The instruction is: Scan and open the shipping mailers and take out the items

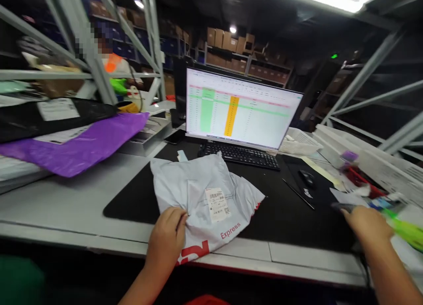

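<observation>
A grey plastic mailer bag (201, 195) with a white barcode label (217, 204) and red "Express" print lies crumpled on the black desk mat (132, 203) in front of me. My left hand (167, 237) rests on its near left edge, fingers curled onto the plastic. My right hand (366, 223) is out at the right side of the desk, closed round a dark, blurred object (343, 207), next to a bright green thing (406, 230). What it grips is smeared by motion.
A monitor (241, 109) showing a spreadsheet stands behind a black keyboard (243, 155). A mouse (307, 178) and a pen (297, 193) lie right of it. Purple (82, 144) and black (42, 115) mailers are stacked at left. Metal shelving with cartons fills the back; a person stands behind the left rack.
</observation>
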The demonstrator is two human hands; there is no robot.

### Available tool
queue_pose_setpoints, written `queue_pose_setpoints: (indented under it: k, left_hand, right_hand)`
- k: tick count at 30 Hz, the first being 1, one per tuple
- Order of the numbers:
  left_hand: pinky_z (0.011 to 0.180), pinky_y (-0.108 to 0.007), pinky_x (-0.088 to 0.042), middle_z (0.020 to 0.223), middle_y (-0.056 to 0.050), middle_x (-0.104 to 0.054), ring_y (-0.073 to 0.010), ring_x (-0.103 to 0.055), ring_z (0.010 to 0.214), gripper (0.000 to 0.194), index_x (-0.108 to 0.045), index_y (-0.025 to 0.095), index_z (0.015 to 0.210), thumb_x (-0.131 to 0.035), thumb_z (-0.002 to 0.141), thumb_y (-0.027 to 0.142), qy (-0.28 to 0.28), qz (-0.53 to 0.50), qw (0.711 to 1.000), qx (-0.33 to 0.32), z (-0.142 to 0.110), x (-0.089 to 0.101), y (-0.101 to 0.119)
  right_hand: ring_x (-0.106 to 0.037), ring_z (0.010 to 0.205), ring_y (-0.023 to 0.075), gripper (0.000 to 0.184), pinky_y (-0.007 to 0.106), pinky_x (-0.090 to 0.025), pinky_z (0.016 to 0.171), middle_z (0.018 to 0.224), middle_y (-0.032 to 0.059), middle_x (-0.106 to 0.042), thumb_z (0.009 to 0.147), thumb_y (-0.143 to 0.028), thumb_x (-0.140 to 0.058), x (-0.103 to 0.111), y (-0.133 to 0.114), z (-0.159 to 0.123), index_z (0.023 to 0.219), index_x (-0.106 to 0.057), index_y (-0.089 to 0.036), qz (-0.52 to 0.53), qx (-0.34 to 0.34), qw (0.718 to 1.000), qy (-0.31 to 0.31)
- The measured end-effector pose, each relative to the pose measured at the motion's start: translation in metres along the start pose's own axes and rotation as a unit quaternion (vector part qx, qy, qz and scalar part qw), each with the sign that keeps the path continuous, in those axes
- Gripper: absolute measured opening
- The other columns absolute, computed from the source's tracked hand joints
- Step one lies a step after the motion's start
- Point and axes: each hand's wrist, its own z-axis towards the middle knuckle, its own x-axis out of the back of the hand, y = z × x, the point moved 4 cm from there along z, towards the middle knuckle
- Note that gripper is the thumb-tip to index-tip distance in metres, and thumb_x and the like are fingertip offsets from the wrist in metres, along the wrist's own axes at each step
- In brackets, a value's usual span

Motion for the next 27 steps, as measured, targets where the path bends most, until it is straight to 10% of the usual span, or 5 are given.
queue_pose_setpoints:
  k: [3,7,11,17,27]
  left_hand:
    - [0.076,-0.033,-0.049,0.088,-0.005,-0.064,-0.0209,-0.06,0.083,0.018,-0.06,0.019,0.089,-0.045,0.098,0.018,-0.024,0.03,0.999,0.004,0.003,-0.002,0.006]
    - [0.075,-0.032,-0.048,0.085,-0.004,-0.062,-0.0195,-0.058,0.081,0.016,-0.058,0.019,0.087,-0.047,0.097,0.013,-0.001,0.028,1.0,-0.012,0.0,0.003,0.019]
    - [0.082,-0.029,-0.048,0.09,-0.003,-0.062,-0.0172,-0.057,0.087,0.013,-0.058,0.02,0.094,-0.05,0.097,0.01,0.039,-0.018,0.999,-0.019,-0.018,0.014,0.021]
    - [0.072,-0.024,-0.045,0.083,-0.001,-0.055,-0.0144,-0.054,0.079,0.021,-0.052,0.02,0.085,-0.042,0.103,0.026,-0.008,-0.19,0.981,0.046,-0.041,0.023,0.002]
    - [0.08,-0.028,-0.041,0.088,-0.004,-0.051,-0.0165,-0.049,0.086,0.046,-0.049,0.018,0.079,-0.028,0.104,0.051,-0.293,-0.308,0.905,0.02,-0.041,0.036,0.012]
  right_hand:
    - [-0.063,0.106,0.0403,0.041,0.058,-0.051,0.09,0.113,0.0236,-0.065,0.091,-0.044,-0.055,0.002,-0.094,-0.01,0.116,-0.067,-0.013,0.166,0.198,0.966,-0.012]
    - [-0.06,0.114,0.0207,0.034,0.039,-0.05,0.1,0.126,0.0081,-0.062,0.1,-0.029,-0.045,0.017,-0.263,-0.097,0.13,-0.06,-0.027,0.346,0.544,0.743,-0.182]
    - [-0.052,0.123,0.0238,0.035,0.042,-0.044,0.105,0.134,0.0105,-0.054,0.094,-0.021,-0.058,0.014,-0.367,-0.163,0.129,-0.062,-0.025,0.347,0.68,0.61,-0.211]
    - [-0.051,0.109,0.0214,0.023,0.041,-0.039,0.097,0.113,0.0039,-0.056,0.084,-0.036,-0.076,-0.011,-0.396,-0.195,0.103,-0.069,-0.025,0.352,0.716,0.557,-0.232]
    - [-0.046,0.101,0.0203,0.033,0.039,-0.032,0.091,0.101,0.004,-0.054,0.083,-0.052,-0.073,-0.006,-0.388,-0.207,0.077,-0.068,-0.019,0.364,0.775,0.448,-0.259]
